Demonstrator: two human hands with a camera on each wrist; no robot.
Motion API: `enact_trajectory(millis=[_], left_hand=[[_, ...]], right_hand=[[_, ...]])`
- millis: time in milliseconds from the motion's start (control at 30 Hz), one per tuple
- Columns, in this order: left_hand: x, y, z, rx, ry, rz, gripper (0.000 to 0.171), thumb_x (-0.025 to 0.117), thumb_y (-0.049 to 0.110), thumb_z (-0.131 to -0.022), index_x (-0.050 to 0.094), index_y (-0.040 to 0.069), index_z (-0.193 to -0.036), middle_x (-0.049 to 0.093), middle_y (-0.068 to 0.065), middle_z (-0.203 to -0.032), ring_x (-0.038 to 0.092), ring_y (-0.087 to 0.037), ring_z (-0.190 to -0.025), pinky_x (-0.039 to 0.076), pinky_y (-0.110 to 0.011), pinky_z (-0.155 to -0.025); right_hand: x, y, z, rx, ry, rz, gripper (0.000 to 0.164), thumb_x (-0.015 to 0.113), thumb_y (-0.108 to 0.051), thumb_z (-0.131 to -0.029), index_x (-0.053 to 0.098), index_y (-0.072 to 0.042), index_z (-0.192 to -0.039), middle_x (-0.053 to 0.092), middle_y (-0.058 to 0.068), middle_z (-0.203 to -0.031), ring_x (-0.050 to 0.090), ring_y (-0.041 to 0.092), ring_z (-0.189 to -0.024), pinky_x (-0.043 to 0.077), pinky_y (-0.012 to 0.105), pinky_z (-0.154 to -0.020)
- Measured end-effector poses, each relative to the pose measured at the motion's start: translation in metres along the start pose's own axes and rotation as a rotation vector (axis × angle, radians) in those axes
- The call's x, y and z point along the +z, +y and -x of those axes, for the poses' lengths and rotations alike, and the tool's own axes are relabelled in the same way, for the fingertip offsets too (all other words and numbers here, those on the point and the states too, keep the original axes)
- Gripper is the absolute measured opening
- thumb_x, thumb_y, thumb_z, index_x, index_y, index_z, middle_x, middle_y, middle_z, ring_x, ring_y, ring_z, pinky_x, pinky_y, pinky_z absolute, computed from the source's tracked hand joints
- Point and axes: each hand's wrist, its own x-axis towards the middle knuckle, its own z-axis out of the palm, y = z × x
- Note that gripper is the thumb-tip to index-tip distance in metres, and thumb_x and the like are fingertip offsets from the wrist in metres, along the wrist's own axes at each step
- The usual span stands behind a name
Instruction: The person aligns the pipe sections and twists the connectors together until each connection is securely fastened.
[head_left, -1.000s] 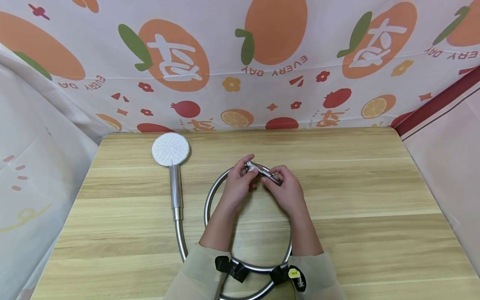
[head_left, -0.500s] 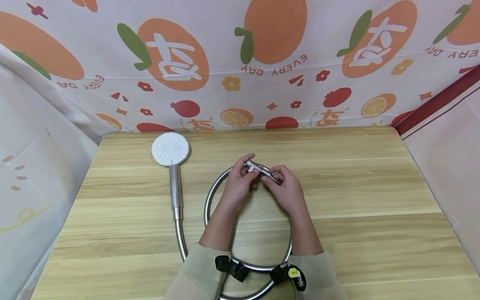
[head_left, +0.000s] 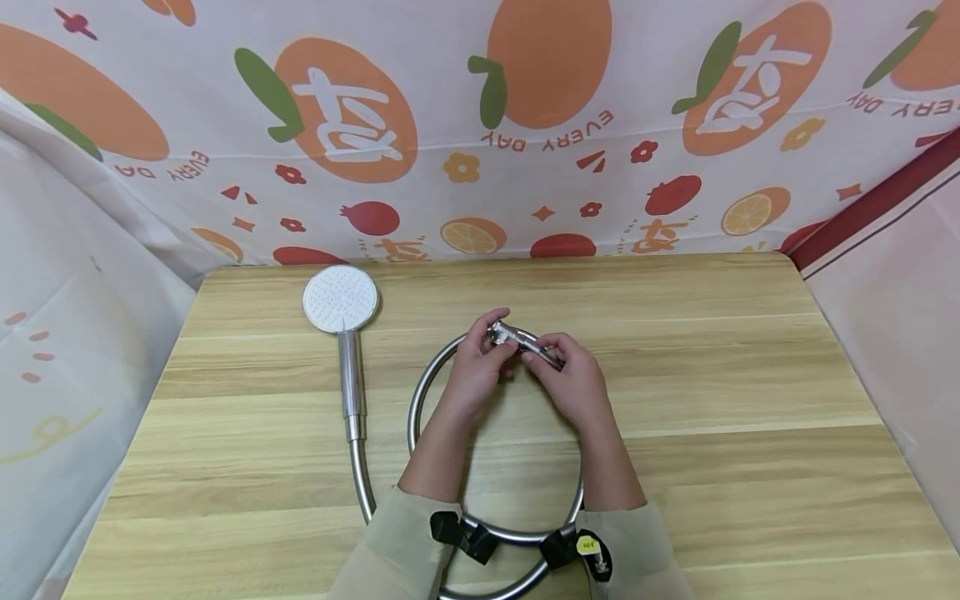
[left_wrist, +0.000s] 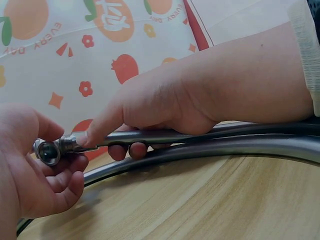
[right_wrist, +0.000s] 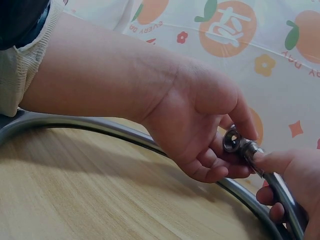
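Observation:
Near the middle of the wooden table, my left hand pinches a small shiny metal fitting between thumb and fingers. A round open port on the fitting faces the left wrist camera. My right hand grips the end of the silver shower hose where it meets the fitting, its thumb lying at the joint. How far the two are joined is hidden by the fingers. The hose loops under both forearms. At its other end, a handheld shower head lies face up to the left.
The wooden table extends on both sides of the hands. A white curtain with fruit prints hangs behind its back edge, with pale cloth at the left. A dark red strip runs along the right side.

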Motion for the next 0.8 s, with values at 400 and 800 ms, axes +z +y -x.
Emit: enact_trajectory(millis=[400, 800], left_hand=[[-0.0004, -0.0022, -0.0004, 0.008, 0.002, -0.004, 0.05, 0.058, 0.001, -0.095, 0.049, 0.015, -0.143, 0.065, -0.018, -0.12, 0.058, -0.025, -0.09, 0.05, -0.031, -0.066], [-0.0002, -0.0016, 0.0005, 0.023, 0.003, -0.011, 0.05, 0.058, 0.001, -0.095, 0.049, 0.014, -0.143, 0.065, -0.019, -0.12, 0.059, -0.028, -0.093, 0.049, -0.03, -0.065]], right_hand=[[0.0007, 0.0015, -0.0001, -0.015, 0.012, 0.019, 0.037, 0.073, -0.046, -0.086, 0.063, -0.023, -0.114, 0.063, 0.0, -0.078, 0.052, 0.019, -0.073, 0.042, 0.034, -0.068], [0.0012, 0.0018, 0.0004, -0.022, 0.009, 0.026, 0.037, 0.061, -0.051, -0.093, 0.068, -0.022, -0.115, 0.068, 0.0, -0.089, 0.058, 0.019, -0.083, 0.046, 0.037, -0.076]])
